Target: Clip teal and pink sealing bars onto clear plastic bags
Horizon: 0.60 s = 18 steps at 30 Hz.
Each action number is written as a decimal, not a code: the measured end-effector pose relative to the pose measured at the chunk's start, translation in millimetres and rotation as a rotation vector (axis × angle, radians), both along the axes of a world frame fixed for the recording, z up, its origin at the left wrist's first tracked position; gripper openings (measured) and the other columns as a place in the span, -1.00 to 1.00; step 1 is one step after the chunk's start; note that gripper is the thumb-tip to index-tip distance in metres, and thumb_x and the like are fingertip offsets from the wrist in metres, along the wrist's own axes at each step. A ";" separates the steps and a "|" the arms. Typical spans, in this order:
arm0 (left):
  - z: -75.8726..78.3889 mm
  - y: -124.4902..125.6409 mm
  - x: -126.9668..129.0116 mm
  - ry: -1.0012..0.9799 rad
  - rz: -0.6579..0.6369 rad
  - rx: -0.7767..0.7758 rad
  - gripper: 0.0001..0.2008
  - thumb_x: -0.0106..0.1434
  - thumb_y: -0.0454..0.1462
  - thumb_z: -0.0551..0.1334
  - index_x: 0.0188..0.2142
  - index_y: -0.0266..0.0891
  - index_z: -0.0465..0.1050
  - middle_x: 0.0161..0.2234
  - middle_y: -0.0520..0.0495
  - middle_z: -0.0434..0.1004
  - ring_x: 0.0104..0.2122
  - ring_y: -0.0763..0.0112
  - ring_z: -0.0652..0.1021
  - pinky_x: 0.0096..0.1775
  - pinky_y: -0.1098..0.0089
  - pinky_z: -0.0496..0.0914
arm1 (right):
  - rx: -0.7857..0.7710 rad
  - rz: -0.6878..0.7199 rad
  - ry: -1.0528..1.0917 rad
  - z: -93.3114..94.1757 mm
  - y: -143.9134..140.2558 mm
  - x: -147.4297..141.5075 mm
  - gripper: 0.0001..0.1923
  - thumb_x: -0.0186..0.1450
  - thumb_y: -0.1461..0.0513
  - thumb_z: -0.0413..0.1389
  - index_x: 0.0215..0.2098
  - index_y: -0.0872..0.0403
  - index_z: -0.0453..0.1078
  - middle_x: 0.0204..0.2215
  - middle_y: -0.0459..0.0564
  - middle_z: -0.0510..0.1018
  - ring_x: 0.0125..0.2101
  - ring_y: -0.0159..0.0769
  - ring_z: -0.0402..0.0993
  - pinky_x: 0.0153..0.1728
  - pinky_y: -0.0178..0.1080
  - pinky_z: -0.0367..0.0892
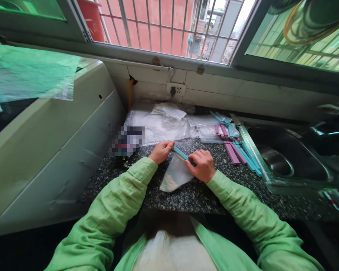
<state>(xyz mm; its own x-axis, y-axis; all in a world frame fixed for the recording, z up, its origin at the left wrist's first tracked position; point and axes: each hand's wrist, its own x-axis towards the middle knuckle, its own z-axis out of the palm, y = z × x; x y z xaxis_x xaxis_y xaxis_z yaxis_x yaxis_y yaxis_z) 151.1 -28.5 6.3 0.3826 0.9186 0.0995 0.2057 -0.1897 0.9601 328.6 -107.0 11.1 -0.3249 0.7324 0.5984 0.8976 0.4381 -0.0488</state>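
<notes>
One head-worn camera looks forward and steeply down, close over the countertop (214,195).

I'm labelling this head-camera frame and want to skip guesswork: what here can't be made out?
- Blue clip: its right end is hidden under the right hand.
- Small bag: its contents are too hazy to tell.
- Object on the counter at left: pixelated.
- Sink: its right side is cut off by clutter and the frame edge.
- Left hand: its fingertips' grip is too small to judge.

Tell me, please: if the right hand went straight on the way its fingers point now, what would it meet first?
The right hand points left along the blue clip it holds, so it would probably meet the left hand first, at the clip's other end.
</notes>
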 end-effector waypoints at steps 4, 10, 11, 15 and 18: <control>2.3 -1.5 0.5 0.011 0.005 -0.016 -0.56 0.06 0.05 0.01 -0.69 -0.26 0.19 -0.70 0.11 0.06 -0.63 0.57 0.15 -0.53 0.48 0.08 | 0.017 0.013 0.009 0.2 -0.3 0.6 -0.82 0.18 0.15 0.05 -0.52 0.07 0.34 -0.56 -0.08 0.43 -0.43 -0.34 0.24 -0.34 -0.25 0.05; 4.6 -2.5 1.1 0.026 0.020 -0.039 -0.56 0.03 0.06 0.03 -0.70 -0.25 0.18 -0.72 0.12 0.05 -0.64 0.57 0.14 -0.55 0.48 0.06 | 0.023 0.021 0.009 -0.4 0.2 1.2 -0.81 0.18 0.15 0.04 -0.54 0.06 0.33 -0.57 -0.08 0.42 -0.44 -0.35 0.23 -0.34 -0.24 0.05; 4.7 -2.6 1.2 0.022 0.019 -0.045 -0.56 0.02 0.06 0.04 -0.70 -0.25 0.17 -0.72 0.13 0.05 -0.64 0.58 0.14 -0.55 0.48 0.05 | 0.025 0.022 0.009 -0.4 0.3 1.3 -0.81 0.17 0.15 0.05 -0.54 0.06 0.33 -0.57 -0.08 0.42 -0.45 -0.35 0.23 -0.35 -0.24 0.05; 4.1 -3.4 2.2 -0.025 0.006 -0.082 -0.57 0.01 0.07 0.04 -0.69 -0.24 0.16 -0.73 0.14 0.01 -0.65 0.59 0.11 -0.58 0.48 0.03 | 0.032 0.029 0.012 -0.4 0.4 1.5 -0.80 0.17 0.15 0.04 -0.55 0.07 0.33 -0.58 -0.08 0.42 -0.45 -0.35 0.24 -0.35 -0.24 0.05; 3.7 -4.2 3.5 -0.069 0.007 -0.123 -0.57 0.00 0.07 0.04 -0.69 -0.23 0.13 -0.74 0.15 -0.02 -0.66 0.60 0.08 -0.60 0.49 0.00 | 0.027 0.028 0.015 -0.1 0.4 1.6 -0.80 0.18 0.15 0.04 -0.54 0.06 0.33 -0.57 -0.08 0.42 -0.45 -0.35 0.24 -0.35 -0.24 0.05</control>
<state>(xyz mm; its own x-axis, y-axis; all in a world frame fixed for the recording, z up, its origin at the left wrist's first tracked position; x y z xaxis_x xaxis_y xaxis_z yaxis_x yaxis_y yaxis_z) 154.6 -32.7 10.0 0.3722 0.9281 0.0117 0.1396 -0.0684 0.9878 330.2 -106.6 11.0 -0.3360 0.7062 0.6232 0.8840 0.4647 -0.0500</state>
